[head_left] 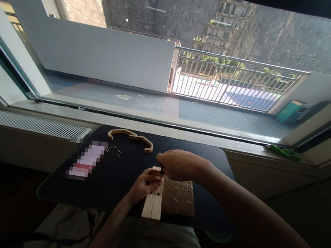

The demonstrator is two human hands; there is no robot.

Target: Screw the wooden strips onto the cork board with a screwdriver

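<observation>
Right hand is curled tight, a proper fist around a dark tool, with most of the handle hidden by the fingers. Its shaft points down at the strips, though the tip is too small to make out. Left hand has the strips pinched from their left side, thumb laid across the top near the tool, so that grip's closed too.

Strips are two pale lengths of wood, side by side with a thin seam between, near the middle of the table's near edge and running away from the person. One dark round spot shows on each, just below the thumb. Right up against them on the right is a rough brown block; can't tell if they overlap.

All that's on a black table. Toward the far edge there are two curved wooden hooks, with a few loose screws nearer the person and a blurred-out pinkish thing left of those. Beyond the table there's a radiator off left, a green cloth on the sill at right, and a metal railing outside the window.
</observation>
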